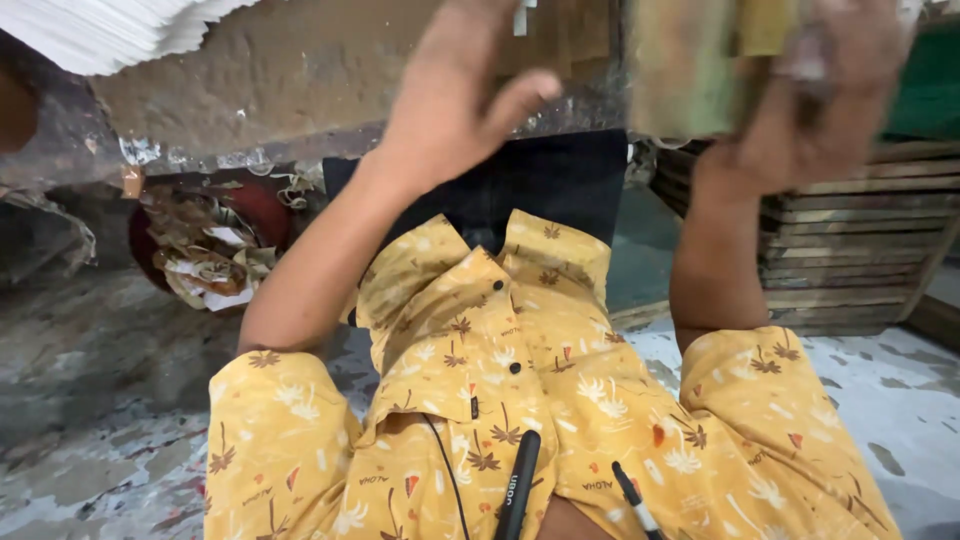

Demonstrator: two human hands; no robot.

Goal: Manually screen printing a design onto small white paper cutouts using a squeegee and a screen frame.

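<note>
While the right hand (830, 90) clasps a blurred bundle (700, 60), paint-spattered floor (90, 420) lies below; left hand (450, 100) spread.

We see a stack of white sheets (120, 30) top left, above a rough brown slab (280, 80); under it a red round container (215, 245) stuffed with paper scraps (205, 265); a pile of wooden slats (850, 240) on the right; a paint-flecked grey floor (90, 400) below; near us a yellow patterned shirt (520, 400) with a black pen (518, 485) clipped on.
</note>
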